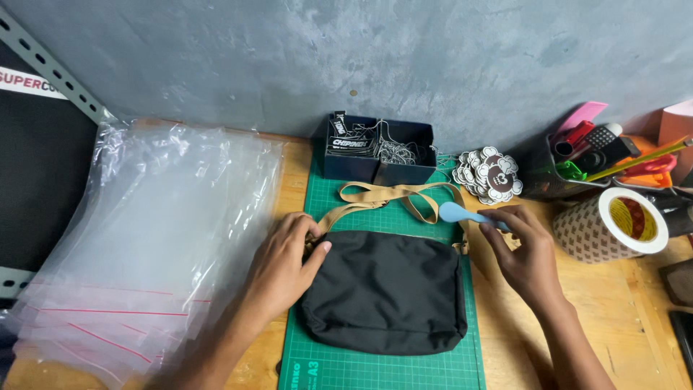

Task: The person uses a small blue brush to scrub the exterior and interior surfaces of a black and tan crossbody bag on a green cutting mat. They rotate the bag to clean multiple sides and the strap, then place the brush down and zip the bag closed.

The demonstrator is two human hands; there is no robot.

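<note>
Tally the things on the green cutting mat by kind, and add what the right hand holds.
Black bag, left hand at its corner: 1
Tan strap: 1
Dark blue box of tags: 1
Light blue tool in the right hand: 1
Total: 4

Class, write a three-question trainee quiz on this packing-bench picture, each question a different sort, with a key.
1. True or false: the black shoulder bag lies on the green cutting mat.
2. Which hand holds the light blue tool?
3. The clear zip bags lie: A) left of the bag, B) right of it, C) inside the dark blue box.

Key: 1 true. 2 the right hand; the left hand rests on the bag's corner. 3 A.
</note>
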